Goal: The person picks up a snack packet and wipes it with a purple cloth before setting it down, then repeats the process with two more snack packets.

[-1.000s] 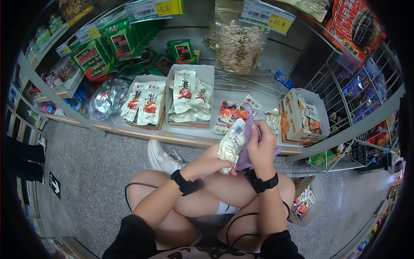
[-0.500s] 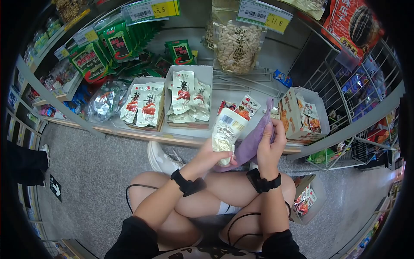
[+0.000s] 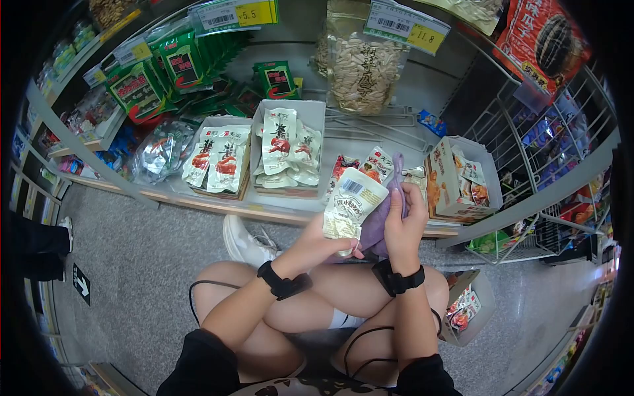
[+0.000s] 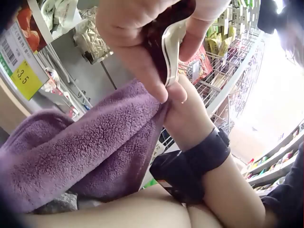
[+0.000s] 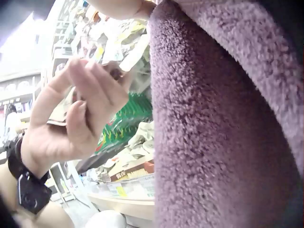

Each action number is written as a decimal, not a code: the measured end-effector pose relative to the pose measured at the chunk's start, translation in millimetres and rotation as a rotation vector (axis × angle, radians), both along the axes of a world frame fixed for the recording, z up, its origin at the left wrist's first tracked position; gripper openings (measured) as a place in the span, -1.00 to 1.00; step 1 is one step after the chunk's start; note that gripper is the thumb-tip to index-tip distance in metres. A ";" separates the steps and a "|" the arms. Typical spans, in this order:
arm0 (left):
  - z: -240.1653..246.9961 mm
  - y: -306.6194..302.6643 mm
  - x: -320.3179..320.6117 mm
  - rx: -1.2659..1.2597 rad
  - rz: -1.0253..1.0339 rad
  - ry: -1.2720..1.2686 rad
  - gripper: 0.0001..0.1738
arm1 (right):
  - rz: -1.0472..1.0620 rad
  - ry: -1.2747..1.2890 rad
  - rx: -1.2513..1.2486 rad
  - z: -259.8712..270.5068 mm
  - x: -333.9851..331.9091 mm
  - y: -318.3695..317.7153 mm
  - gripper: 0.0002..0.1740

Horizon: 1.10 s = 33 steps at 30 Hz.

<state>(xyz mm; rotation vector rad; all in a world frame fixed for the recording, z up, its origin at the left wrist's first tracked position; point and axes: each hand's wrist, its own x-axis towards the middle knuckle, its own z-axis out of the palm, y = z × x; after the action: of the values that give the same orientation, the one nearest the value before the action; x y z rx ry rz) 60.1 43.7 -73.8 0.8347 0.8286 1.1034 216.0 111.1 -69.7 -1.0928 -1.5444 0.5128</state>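
My left hand point(image 3: 312, 243) grips the lower end of a pale snack packet point(image 3: 355, 201), its barcode end pointing up toward the shelf. Seen edge-on in the left wrist view, the packet point(image 4: 174, 47) shows a dark red side between thumb and fingers. My right hand point(image 3: 404, 221) pinches a purple cloth point(image 3: 376, 228), which hangs beside the packet and partly behind it. Up close the cloth point(image 4: 90, 147) looks fluffy, like a towel. In the right wrist view it covers the right side, with my left hand point(image 5: 83, 111) beyond it.
Ahead is a shelf holding two boxes of white packets point(image 3: 228, 158) point(image 3: 281, 138), loose packets point(image 3: 380, 162) and a brown snack box point(image 3: 456, 178). A wire rack point(image 3: 528, 165) stands at right. Another box point(image 3: 472, 310) sits on the floor by my right knee.
The packet has turned to show its pale barcode face more fully. My right hand drew the cloth out to the right, then brought it back beside the packet.
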 end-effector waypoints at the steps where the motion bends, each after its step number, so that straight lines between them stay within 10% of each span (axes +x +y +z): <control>1: 2.7 -0.5 0.7 0.009 0.035 -0.009 -0.58 | -0.005 0.046 0.034 0.3 -0.2 -1.3 -0.91; 8: -15.2 4.0 -6.7 -0.034 0.178 0.089 -0.51 | 0.358 -0.244 0.154 3.1 -21.9 -24.6 -0.92; 15: -5.7 -1.0 -1.3 -0.174 -0.072 0.025 -0.46 | 0.088 -0.147 -0.082 0.8 -9.1 -5.5 -0.93; 19: -5.9 0.7 -1.4 -0.121 -0.019 -0.070 -0.50 | 0.019 0.099 0.046 6.0 -7.7 -13.6 -0.92; 25: -1.9 -0.7 -0.7 -0.043 -0.030 -0.004 -0.58 | 0.263 -0.248 0.089 -0.4 -18.2 -18.9 -0.92; 33: -7.5 1.4 2.1 -0.139 0.029 -0.075 -0.51 | 0.020 0.070 0.055 3.5 -5.9 -3.8 -0.91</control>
<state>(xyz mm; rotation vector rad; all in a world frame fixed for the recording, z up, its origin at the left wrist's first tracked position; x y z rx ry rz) 62.2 45.1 -81.2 0.6637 0.8466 1.0837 210.1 107.3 -66.2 -1.0080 -1.5016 0.5140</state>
